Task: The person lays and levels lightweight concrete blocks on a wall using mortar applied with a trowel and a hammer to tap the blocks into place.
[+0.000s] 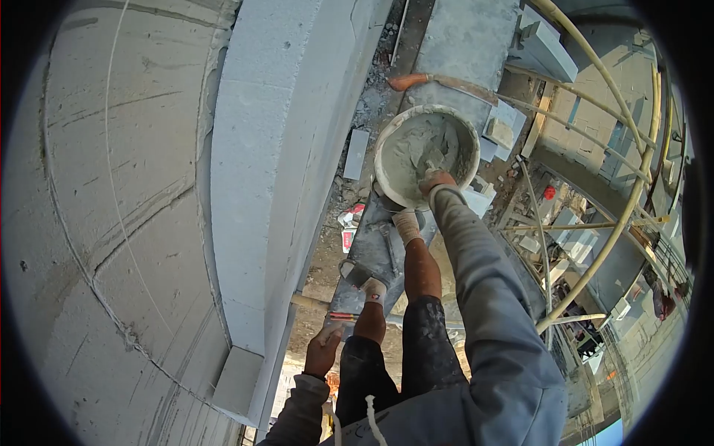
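My right hand (435, 181) is closed on the handle of a trowel, whose blade dips into grey mortar (413, 152) in a round bucket (471, 141). The bucket stands on a narrow plank in front of me. My left hand (322, 351) is low at the left, near my left knee, beside a small thing with red stripes (343, 317) at the plank's edge. Its fingers look curled, but whether they hold anything is unclear.
A long pale block wall (253, 149) runs close along my left. A saw with an orange handle (408, 82) lies beyond the bucket. Scaffold poles (621, 230) curve along the right, above a lower level with blocks and rubble. Another tool (389, 245) lies by my feet.
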Tool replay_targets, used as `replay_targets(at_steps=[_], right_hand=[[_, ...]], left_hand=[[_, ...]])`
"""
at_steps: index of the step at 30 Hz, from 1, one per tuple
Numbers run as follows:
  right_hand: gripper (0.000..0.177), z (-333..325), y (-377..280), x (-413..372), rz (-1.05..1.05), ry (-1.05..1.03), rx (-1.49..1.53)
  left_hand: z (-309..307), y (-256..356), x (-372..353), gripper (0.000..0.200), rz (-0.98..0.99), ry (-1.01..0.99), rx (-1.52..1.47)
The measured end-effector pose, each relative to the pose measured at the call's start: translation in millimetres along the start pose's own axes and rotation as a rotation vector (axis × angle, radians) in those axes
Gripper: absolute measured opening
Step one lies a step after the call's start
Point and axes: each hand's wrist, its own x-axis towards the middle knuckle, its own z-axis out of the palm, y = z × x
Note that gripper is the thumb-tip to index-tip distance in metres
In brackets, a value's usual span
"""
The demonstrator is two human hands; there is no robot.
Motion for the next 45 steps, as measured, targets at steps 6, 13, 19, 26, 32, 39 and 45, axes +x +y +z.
replay_targets(at_steps=[6,13,19,26,32,39,45], right_hand=[[0.04,2,-1,-59,-0.167,0.047,0.282],[0.039,-2,-25,-58,0.044,0.09,0.832],[0.046,60,63,-119,0.015,0.294,0.722],[0.049,65,93,-94,-0.058,0.291,0.459],[0.042,70,93,-76,-0.121,0.479,0.525],[0.016,-3,84,-155,-0.05,-0.125,1.255],[0.014,-74,86,-243,-0.049,-0.121,1.084]], left_hand=[[-14,-20,-3,0.036,-0.072,0.02,0.025],[-1,51,10,0.032,0.022,0.054,-0.007],[-2,41,9,0.036,-0.002,-0.032,0.029],[-19,-18,7,0.036,0.033,-0.041,0.186],[-30,0,0,0.035,0.004,0.035,0.244],[-20,12,-29,0.035,0.094,0.052,0.172],[-32,-2,-59,0.033,0.217,0.072,0.044]])
